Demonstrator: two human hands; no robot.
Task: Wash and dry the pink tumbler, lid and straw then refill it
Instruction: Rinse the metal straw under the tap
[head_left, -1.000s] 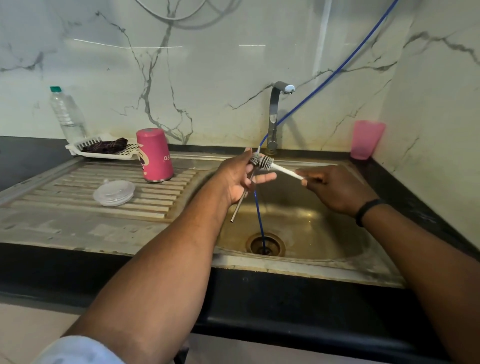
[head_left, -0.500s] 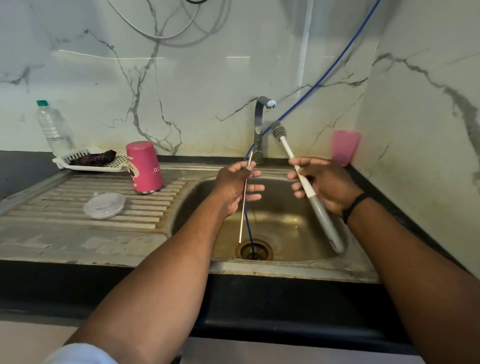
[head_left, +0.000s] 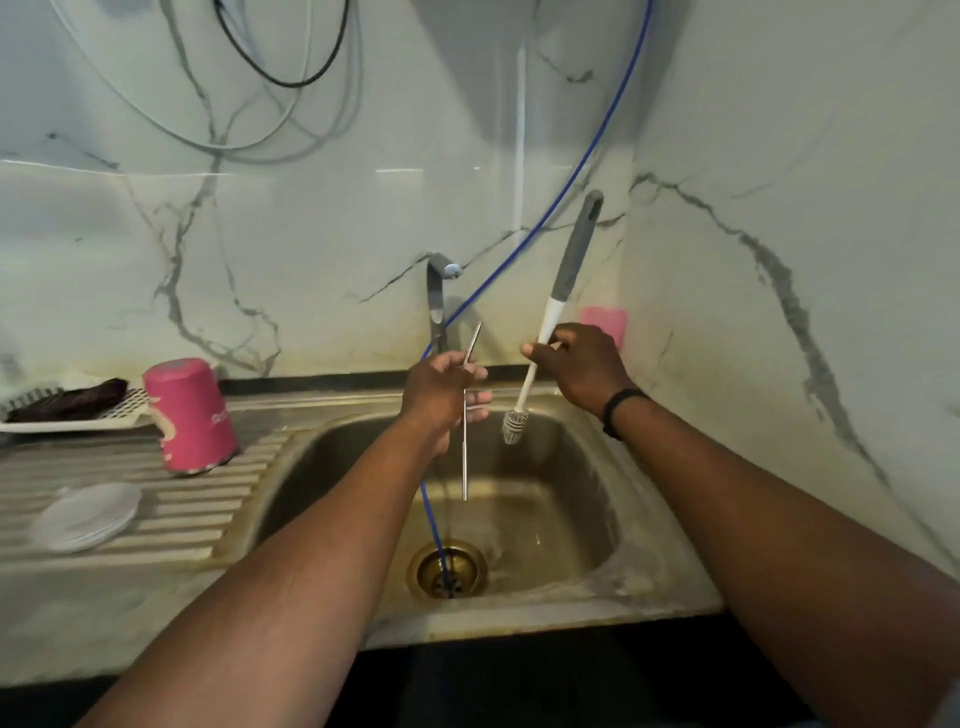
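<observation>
Two hands work over the steel sink (head_left: 613, 582). Left hand (head_left: 441, 387) pinches a thin metal straw (head_left: 465, 457) near its upper part; straw hangs nearly upright, straight, shiny, lower end above the basin, short top end angled up. Right hand (head_left: 584, 366) grips a long brush (head_left: 545, 332) round its white shaft, grey handle pointing up, small bristle head down, just beside the straw but apart from it. Pink tumbler (head_left: 189, 415) stands upside down on the ribbed draining board (head_left: 171, 519) at its back edge near the sink, glossy pink, slightly tapered, pale print on its side, steel rim at the bottom. Clear round lid (head_left: 85, 514) lies flat on the board's front left part, translucent plastic. White slotted tray (head_left: 78, 415) at the back left edge holds a dark crumpled cloth (head_left: 70, 400). Curved metal tap (head_left: 436, 306) rises behind the basin; blue hose (head_left: 566, 187) runs from the wall into the brass drain (head_left: 448, 569). Pink plastic cup (head_left: 605, 322) sits in the back right corner. Black band on right wrist. Wall is glossy white marble with grey veins.
</observation>
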